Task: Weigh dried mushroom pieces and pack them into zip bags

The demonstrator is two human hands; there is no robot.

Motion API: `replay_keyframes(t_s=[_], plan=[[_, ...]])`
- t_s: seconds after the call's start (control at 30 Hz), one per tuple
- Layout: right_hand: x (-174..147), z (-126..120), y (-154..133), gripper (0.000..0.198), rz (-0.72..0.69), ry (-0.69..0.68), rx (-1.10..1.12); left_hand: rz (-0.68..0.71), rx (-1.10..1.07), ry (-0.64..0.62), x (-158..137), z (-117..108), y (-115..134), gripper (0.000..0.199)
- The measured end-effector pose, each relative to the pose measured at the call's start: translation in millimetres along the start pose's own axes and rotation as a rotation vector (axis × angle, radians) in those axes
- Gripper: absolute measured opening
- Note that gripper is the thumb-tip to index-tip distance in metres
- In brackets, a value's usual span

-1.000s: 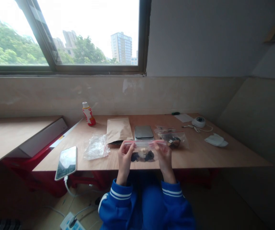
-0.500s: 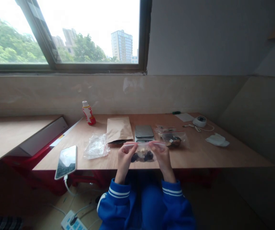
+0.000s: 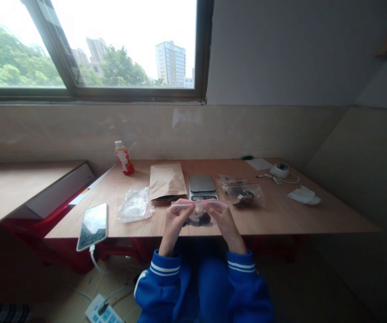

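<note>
A clear zip bag (image 3: 198,219) with a red-pink seal hangs over the table's front edge, with dark and pale pieces inside. My left hand (image 3: 176,220) pinches its seal on the left side. On the right part of the same seal, my right hand (image 3: 223,219) is closed with thumb and fingers. Just beyond the bag stands a kitchen scale (image 3: 202,185) with a bare metal plate. Right of the scale lie several filled zip bags (image 3: 242,194). A brown paper pouch (image 3: 168,179) and a pile of clear plastic bags (image 3: 135,205) lie to the left.
A phone (image 3: 93,226) on a white cable overhangs the table's front left edge. A drink bottle (image 3: 124,158) stands at the back left. At the right are a white camera (image 3: 279,169) and a crumpled white tissue (image 3: 304,196). A power strip (image 3: 103,310) lies on the floor.
My right hand has slid left along the seal, closer to my left hand. The bag has shifted slightly left, and more of the scale's display shows.
</note>
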State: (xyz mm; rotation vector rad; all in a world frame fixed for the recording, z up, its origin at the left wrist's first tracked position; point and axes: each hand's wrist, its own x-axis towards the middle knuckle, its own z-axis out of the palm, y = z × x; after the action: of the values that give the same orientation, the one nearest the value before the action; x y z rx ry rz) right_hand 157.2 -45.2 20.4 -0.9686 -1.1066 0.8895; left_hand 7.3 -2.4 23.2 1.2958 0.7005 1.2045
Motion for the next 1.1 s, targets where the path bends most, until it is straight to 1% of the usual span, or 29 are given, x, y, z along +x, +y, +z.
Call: replay_keyframes(t_s=[0.17, 0.37, 0.43, 0.53, 0.67, 0.77, 0.93, 1.1], plan=[[2.5, 5.4, 4.6, 0.019, -0.018, 0.110, 0.023, -0.025, -0.017, 0.014, -0.4, 3.1, -1.2, 0.030], [4.0, 13.7, 13.0, 0.020, -0.043, 0.262, -0.022, 0.023, 0.028, 0.158, 0.0, 9.8, -5.4, 0.030], [4.2, 15.0, 15.3, 0.019, -0.051, 0.287, -0.032, 0.021, 0.016, 0.184, -0.4, 11.9, -5.2, 0.030], [4.2, 14.9, 13.7, 0.018, -0.061, 0.276, -0.030, -0.007, -0.010, 0.169, -0.9, 12.4, -3.4, 0.032], [3.3, 15.0, 5.2, 0.017, -0.081, 0.169, -0.045, -0.024, -0.005, 0.087, -1.0, 8.8, -1.3, 0.034], [2.9, 17.3, 2.5, 0.016, -0.101, 0.124, -0.042, -0.016, 0.009, 0.085, -1.3, 7.7, -0.9, 0.032], [3.9, 23.3, 7.2, 0.018, -0.088, 0.202, -0.021, 0.047, 0.033, 0.099, -2.6, 11.8, -0.5, 0.028], [4.6, 33.7, 7.9, 0.017, -0.119, 0.274, -0.044, 0.071, 0.035, 0.186, -1.4, 18.6, -6.2, 0.026]])
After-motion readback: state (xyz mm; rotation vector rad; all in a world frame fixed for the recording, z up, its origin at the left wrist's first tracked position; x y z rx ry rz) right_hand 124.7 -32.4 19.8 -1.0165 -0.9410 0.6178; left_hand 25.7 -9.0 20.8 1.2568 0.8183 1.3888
